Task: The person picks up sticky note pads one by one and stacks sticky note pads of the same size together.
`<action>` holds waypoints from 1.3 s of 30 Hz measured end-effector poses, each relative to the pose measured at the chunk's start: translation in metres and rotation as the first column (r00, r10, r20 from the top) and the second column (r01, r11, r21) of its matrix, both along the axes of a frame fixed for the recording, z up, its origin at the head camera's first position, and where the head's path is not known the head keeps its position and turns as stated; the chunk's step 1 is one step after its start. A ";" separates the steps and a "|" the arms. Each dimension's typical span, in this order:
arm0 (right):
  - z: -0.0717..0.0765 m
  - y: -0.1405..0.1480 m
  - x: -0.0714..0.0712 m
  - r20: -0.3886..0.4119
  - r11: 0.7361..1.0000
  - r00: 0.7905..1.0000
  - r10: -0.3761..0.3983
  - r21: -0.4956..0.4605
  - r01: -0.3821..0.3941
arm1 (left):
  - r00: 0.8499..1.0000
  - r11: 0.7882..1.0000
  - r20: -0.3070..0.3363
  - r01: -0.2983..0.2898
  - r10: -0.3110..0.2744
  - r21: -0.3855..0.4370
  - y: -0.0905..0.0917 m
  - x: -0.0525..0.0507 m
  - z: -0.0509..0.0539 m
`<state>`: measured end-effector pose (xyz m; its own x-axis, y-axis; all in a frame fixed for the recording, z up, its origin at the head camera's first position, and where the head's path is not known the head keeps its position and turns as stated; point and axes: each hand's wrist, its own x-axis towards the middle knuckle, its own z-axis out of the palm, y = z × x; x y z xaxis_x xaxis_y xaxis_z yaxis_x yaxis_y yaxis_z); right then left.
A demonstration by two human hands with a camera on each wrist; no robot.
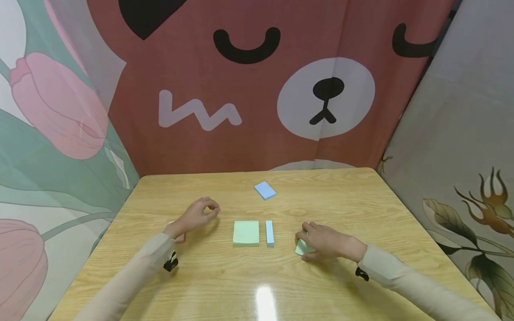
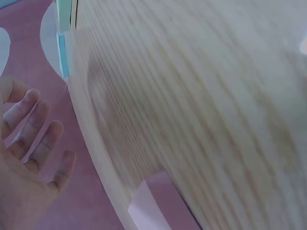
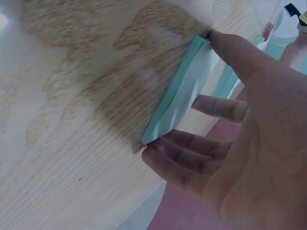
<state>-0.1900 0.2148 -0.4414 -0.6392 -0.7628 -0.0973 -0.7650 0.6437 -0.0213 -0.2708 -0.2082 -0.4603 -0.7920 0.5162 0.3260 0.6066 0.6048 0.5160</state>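
My right hand [image 1: 323, 241] is over a small green sticky-note pad [image 1: 304, 248] on the right of the table; in the right wrist view its thumb and fingers grip opposite ends of the pad [image 3: 184, 93]. The left hand [image 1: 197, 213] hovers above the table on the left, fingers loosely bent, holding nothing. Under the left wrist lies a pink pad [image 1: 180, 238], partly hidden, which also shows in the left wrist view as a pink block [image 2: 165, 203]. Between the hands lie a larger square green pad [image 1: 246, 233] and a narrow blue pad [image 1: 269, 233].
A light blue pad [image 1: 265, 190] lies turned at an angle near the table's back edge. The wooden table [image 1: 201, 285] meets a red curtain [image 1: 249, 151] with a bear face behind it. Patterned cloths hang at both sides.
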 end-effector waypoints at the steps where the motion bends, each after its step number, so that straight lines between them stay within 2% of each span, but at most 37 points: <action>1: 0.000 0.000 0.000 0.000 1.000 1.000 0.000 0.000 0.000 | 1.000 1.000 -0.004 -0.002 0.002 -0.001 -0.001 0.000 0.000; 20: 0.000 0.001 0.002 0.023 1.000 1.000 0.001 -0.028 -0.001 | 1.000 1.000 0.005 -0.018 0.018 0.000 -0.020 0.006 0.001; 26: 0.000 0.001 0.003 0.029 1.000 1.000 0.002 -0.027 -0.001 | 0.999 0.999 0.005 -0.034 0.035 -0.026 -0.032 0.007 -0.002; 33: 0.001 0.000 0.002 0.020 1.000 1.000 0.001 -0.026 0.000 | 0.999 0.999 0.026 -0.041 0.042 -0.021 -0.048 0.012 0.002; 39: 0.002 0.001 0.002 0.028 0.999 1.000 -0.002 -0.035 0.003 | 0.998 0.998 0.023 -0.051 0.052 -0.042 -0.059 0.015 0.002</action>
